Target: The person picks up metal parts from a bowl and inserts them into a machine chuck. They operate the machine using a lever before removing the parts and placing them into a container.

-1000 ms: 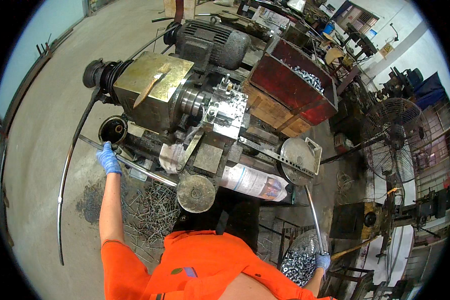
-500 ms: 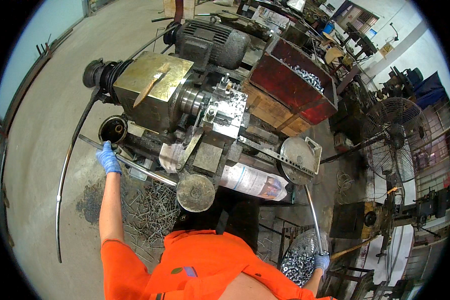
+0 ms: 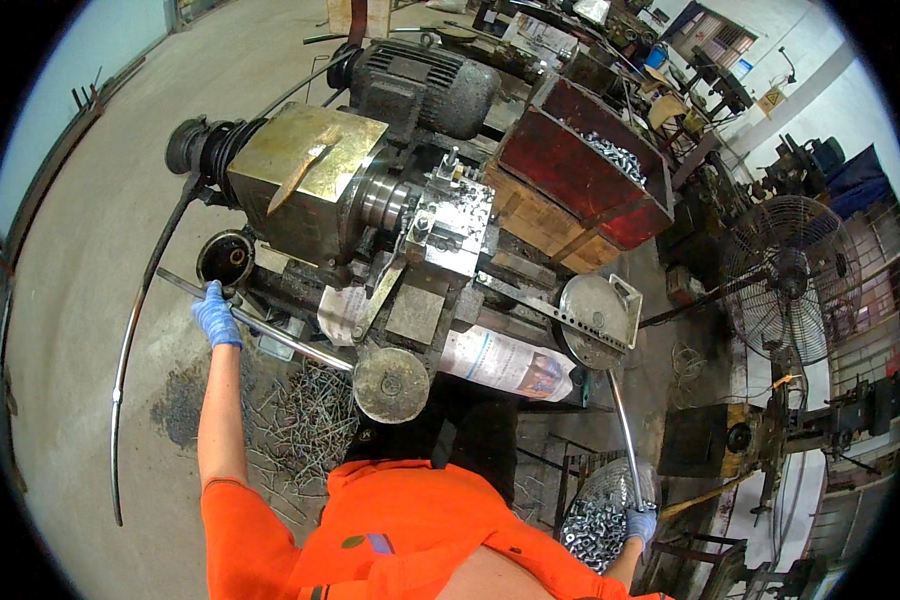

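The machine (image 3: 315,235) is the largest thing; it stands ahead of the fingers of both hands, and mostly between them. The red box (image 3: 555,165) is well ahead of the right fingers, with shiny metal pieces (image 3: 615,157) inside. Just to the left of these same fingers is the mesh basket (image 3: 620,484), which holds similar pieces (image 3: 590,530). To the right of the left fingers, a tangle of metal shavings (image 3: 305,430) lies on the floor.

The left hand (image 3: 216,318), gloved, has its fingers wrapped around the left lever (image 3: 300,345). The right hand (image 3: 641,525), also gloved, seems closed on the lower end of the right lever (image 3: 622,420).

In my judgement the work is in its middle: shavings and many pieces have collected. Which pieces are finished and which remain, I cannot tell, nor whether one sits in the machine.
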`<state>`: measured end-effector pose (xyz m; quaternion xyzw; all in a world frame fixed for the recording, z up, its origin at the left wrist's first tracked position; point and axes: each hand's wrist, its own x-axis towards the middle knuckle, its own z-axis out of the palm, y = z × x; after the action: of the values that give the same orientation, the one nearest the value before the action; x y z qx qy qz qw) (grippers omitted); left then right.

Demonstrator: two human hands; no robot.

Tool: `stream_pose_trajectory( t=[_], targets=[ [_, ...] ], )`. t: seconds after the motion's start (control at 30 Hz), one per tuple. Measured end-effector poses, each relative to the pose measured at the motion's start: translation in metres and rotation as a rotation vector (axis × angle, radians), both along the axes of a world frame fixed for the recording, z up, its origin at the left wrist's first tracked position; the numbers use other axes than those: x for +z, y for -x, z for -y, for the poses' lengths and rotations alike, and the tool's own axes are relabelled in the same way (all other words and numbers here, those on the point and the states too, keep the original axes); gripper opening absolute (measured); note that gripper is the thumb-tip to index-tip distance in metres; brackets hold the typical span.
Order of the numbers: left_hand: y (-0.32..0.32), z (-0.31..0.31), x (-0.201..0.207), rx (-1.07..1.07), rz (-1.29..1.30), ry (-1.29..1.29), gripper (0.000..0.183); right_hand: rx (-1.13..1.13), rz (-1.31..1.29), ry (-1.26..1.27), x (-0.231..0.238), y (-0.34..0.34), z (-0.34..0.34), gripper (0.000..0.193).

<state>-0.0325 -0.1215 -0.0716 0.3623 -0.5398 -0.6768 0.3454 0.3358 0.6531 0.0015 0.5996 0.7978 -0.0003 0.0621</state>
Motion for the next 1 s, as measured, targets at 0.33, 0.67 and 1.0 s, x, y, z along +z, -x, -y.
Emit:
stream_pose_trajectory(
  t=[0.33,0.67,1.0],
  targets=[
    [0.002,0.010,-0.015,-0.017,-0.046,0.033,0.014,-0.042,0.030,0.039,-0.001,-0.001,-0.003,0.068],
    [0.001,0.005,-0.007,-0.001,0.007,0.024,0.014,0.004,0.017,-0.037,-0.006,-0.007,0.002,0.055],
    [0.000,0.000,-0.001,-0.004,-0.054,-0.014,0.012,0.027,0.071,-0.102,-0.027,-0.017,-0.017,0.057]
  ],
)
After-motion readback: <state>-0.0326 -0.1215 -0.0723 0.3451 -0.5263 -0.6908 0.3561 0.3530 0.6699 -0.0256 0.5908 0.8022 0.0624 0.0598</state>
